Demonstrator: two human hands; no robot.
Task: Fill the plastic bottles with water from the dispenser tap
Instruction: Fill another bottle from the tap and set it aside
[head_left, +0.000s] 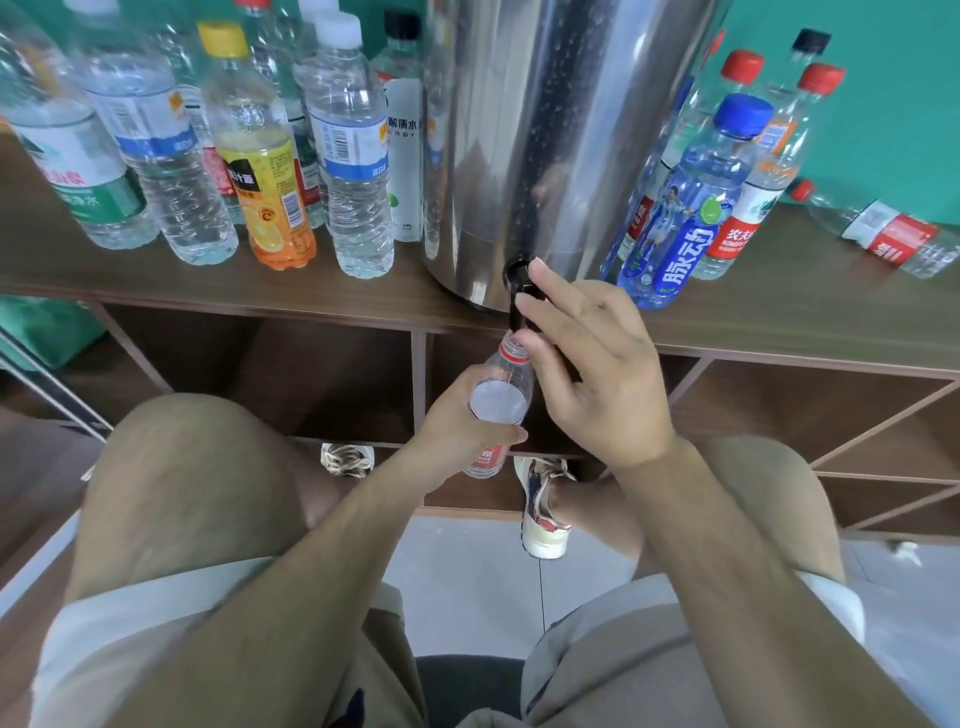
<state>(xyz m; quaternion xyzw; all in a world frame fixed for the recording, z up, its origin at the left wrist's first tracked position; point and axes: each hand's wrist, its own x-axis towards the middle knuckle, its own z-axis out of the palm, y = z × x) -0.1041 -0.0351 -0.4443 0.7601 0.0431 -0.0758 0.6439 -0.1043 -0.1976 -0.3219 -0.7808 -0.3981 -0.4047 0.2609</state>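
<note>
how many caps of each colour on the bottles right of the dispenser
red caps: 3
blue cap: 1
black cap: 1
total: 5
A reddish patch at the edge of the dispenser may be a sixth cap; cannot tell.

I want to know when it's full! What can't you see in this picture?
- Head view: part of the tap, covered by fingers of the right hand.
- Head view: the bottle middle and most of its label, wrapped by the left hand.
- Head view: the dispenser top, cut off by the upper edge.
</note>
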